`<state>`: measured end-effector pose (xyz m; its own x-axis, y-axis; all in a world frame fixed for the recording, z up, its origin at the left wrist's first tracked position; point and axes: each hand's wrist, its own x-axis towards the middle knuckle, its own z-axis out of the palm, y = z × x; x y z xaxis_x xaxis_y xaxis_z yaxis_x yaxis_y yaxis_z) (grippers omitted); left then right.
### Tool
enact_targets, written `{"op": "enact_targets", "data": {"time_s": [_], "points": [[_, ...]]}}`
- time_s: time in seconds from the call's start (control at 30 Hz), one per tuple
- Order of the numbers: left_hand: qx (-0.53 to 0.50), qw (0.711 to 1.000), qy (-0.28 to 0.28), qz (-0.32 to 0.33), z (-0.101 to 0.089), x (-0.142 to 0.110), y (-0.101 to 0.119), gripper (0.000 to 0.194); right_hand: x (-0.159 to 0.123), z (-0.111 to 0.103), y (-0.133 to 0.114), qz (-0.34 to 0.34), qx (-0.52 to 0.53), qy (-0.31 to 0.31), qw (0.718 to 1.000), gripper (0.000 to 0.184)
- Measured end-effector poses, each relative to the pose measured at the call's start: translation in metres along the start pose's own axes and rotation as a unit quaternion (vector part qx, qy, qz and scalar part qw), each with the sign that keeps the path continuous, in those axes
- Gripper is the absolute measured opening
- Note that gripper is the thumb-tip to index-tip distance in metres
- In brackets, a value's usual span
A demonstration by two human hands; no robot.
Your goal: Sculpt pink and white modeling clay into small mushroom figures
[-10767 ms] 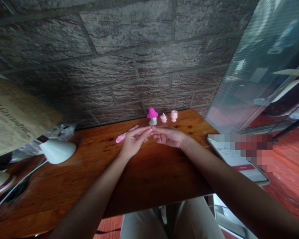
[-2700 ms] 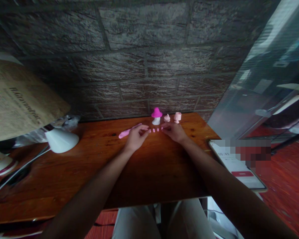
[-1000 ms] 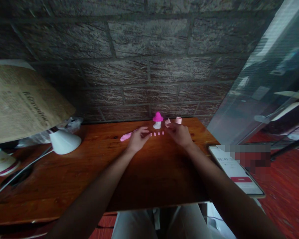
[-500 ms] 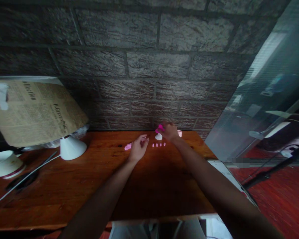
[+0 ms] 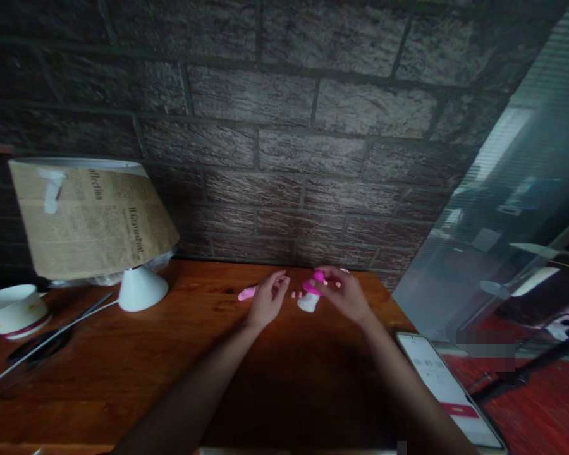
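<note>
My right hand (image 5: pixel 344 294) pinches the bright pink cap of a small clay mushroom (image 5: pixel 307 302), whose white stem hangs tilted over the near side of a row of tiny pink clay pieces. Two of those pieces (image 5: pixel 296 294) show just left of the mushroom; it and my hand hide others. My left hand (image 5: pixel 268 299) is half curled, fingers apart, with nothing visible in it. Beside its outer edge lies a longer pink clay strip (image 5: pixel 247 293), partly covered by the hand. Only slivers of pale pink show behind my right hand, where the small clay figures stand.
On the left of the wooden table (image 5: pixel 171 379) stand a lamp with a newsprint shade (image 5: pixel 99 221) and white base, a paper cup (image 5: pixel 14 309), a white cord and scissors-like black handles (image 5: pixel 42 347). A phone (image 5: pixel 448 385) lies at the right edge. A stone-block wall rises behind.
My right hand has left the row of pink pieces, taken the mushroom by its cap and brought it nearer to me. My left hand has drawn slightly away from the row. The view has tilted up.
</note>
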<state>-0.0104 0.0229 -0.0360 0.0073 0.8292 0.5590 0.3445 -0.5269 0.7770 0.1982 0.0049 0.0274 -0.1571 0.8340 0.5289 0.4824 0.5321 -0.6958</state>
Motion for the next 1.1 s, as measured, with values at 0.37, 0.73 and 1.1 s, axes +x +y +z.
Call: {"op": "enact_targets", "data": {"time_s": [0.37, 0.73, 1.1], "points": [[0.034, 0.996, -0.083, 0.030, 0.003, -0.002, 0.007, 0.019, -0.018, 0.010, 0.019, 0.000, -0.015, -0.013, 1.000, 0.031], [0.030, 0.979, -0.201, 0.004, 0.012, -0.015, -0.002, 0.057, -0.020, 0.015, 0.023, 0.040, 0.023, 0.003, 0.999, 0.037], [0.043, 0.980, -0.192, -0.003, 0.010, -0.015, 0.001, 0.046, -0.022, 0.025, 0.023, 0.025, 0.041, 0.008, 0.999, 0.038]]}}
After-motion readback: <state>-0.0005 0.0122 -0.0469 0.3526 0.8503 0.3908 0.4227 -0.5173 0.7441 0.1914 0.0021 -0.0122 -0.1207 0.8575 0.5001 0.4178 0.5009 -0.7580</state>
